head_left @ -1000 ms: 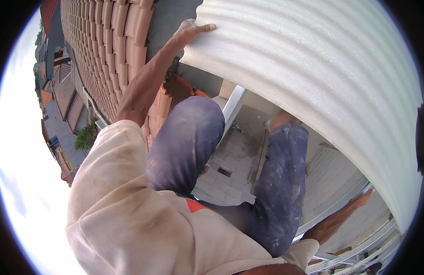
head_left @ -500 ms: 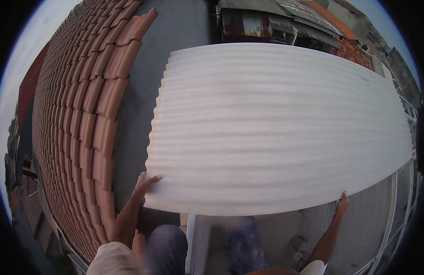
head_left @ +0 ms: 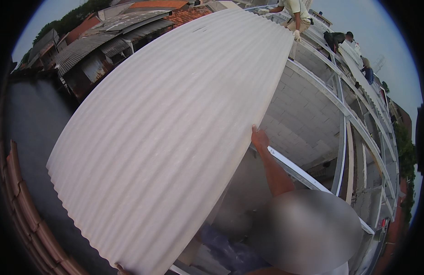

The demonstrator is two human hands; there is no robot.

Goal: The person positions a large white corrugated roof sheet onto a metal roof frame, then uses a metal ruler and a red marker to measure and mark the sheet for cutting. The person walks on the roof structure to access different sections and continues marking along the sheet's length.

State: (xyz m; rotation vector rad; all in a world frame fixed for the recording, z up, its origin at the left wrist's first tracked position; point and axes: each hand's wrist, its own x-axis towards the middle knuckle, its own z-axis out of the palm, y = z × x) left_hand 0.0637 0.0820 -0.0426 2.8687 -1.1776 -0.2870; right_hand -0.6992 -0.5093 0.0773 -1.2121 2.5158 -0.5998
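A long white corrugated roofing sheet (head_left: 170,133) slants across the head view, from the bottom edge up to the far top. My right hand (head_left: 260,136) grips the sheet's right long edge about midway, thumb on top and the other fingers partly hidden. Down at the near left corner, only a small part of my left hand (head_left: 121,270) shows, closed over the sheet's end. At the far end, another person's white-gloved hand (head_left: 297,35) is beside the sheet's corner; a second glove (head_left: 263,11) of that person rests at its end edge.
White metal roof framing (head_left: 331,91) runs along the right, above a grey block wall (head_left: 303,119). Two more people (head_left: 338,39) work farther off. Clay roof tiles (head_left: 26,211) edge the lower left beside a dark surface (head_left: 33,123). A blurred patch covers part of the lower right.
My view has swung right, bringing the framing and other people into sight. The sheet now appears diagonal, and my left hand has slipped almost out of the picture. Both hands stay on the sheet.
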